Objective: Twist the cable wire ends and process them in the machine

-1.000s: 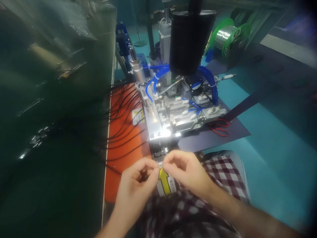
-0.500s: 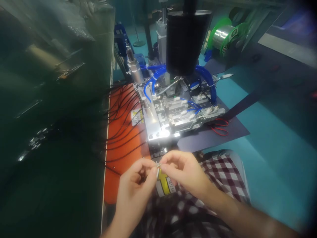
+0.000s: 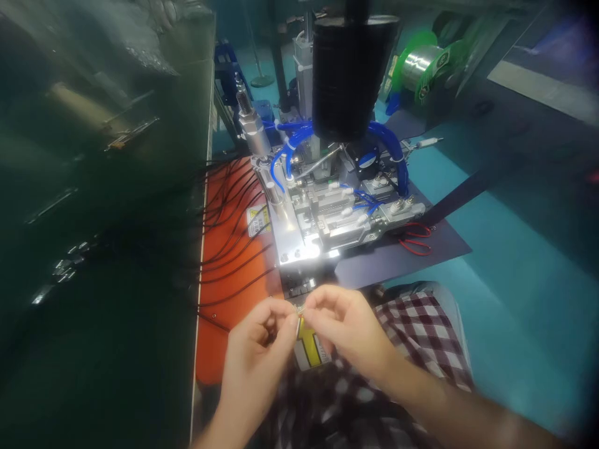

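Observation:
My left hand (image 3: 262, 343) and my right hand (image 3: 349, 324) meet fingertip to fingertip just in front of the machine. Each is closed in a pinch of thumb and forefinger. Between the two pinches shows a tiny, shiny piece (image 3: 300, 310), too small and blurred to name. A short white strip lies beside the left thumb; whether it is part of that piece I cannot tell. Below the fingers is a label with a yellow arrow (image 3: 309, 347). The metal machine (image 3: 327, 218) with blue air tubes stands right beyond my fingertips.
An orange plate (image 3: 224, 249) crossed by black cables lies left of the machine. Above hangs a black cylinder (image 3: 353, 75). A green-flanged spool of wire (image 3: 418, 65) stands at the back right. The dark green surface (image 3: 116, 349) on the left holds blurred small metal parts (image 3: 65, 268).
Both hands keep the same pinch at nearly the same spot. The right hand's forearm has shifted very slightly, and the view has moved a touch.

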{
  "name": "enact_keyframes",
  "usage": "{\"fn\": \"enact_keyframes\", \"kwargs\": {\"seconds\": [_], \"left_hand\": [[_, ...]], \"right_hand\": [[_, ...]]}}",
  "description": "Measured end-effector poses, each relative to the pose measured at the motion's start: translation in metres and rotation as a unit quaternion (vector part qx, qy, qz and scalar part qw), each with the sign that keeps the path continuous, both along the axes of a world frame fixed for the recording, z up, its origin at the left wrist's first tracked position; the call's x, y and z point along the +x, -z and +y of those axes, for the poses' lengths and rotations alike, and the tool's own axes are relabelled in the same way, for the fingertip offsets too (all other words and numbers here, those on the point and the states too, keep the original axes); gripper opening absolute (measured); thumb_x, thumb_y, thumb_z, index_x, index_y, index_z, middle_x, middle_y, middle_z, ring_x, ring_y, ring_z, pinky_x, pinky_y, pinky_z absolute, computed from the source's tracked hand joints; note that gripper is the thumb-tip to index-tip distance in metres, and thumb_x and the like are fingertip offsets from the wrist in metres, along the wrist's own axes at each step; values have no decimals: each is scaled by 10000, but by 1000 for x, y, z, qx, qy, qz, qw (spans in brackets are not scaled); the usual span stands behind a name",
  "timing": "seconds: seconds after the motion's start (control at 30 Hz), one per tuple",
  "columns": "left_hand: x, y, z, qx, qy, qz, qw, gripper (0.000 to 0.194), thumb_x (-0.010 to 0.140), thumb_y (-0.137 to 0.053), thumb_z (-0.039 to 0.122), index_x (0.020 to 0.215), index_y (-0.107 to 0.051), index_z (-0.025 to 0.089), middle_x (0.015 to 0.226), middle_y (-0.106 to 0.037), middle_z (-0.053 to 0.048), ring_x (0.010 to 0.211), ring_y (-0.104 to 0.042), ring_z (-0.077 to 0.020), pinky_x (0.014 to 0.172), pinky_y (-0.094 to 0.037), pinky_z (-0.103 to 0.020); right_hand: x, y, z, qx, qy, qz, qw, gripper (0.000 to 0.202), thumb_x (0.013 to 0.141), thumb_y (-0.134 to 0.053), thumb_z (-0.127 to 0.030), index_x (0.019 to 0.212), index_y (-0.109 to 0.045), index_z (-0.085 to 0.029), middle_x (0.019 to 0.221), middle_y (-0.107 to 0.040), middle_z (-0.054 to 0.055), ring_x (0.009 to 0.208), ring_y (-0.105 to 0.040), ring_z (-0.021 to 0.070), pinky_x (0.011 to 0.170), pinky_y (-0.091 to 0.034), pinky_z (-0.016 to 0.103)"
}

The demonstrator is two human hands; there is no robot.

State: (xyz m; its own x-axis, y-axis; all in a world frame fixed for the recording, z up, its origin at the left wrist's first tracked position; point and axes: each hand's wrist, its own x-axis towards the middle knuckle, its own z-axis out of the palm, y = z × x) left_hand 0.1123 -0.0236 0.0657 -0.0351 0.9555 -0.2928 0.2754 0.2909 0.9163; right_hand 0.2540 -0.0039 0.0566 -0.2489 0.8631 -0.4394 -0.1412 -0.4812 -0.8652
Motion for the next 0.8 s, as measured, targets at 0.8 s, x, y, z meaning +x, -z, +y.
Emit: {"fn": "enact_keyframes", "kwargs": {"seconds": [0.8], "left_hand": [[-5,9,3,-32,53,-56,997,242,838,-588,397,769,-621,167,697,-539,3,594,-460,-101,524,-396,-184]], "right_hand": [[4,13,-7,265,4,-161,951,133,841,-519,-196,710,-535,-180,664,-506,-17,587,-456,107,546,-377,237]]}}
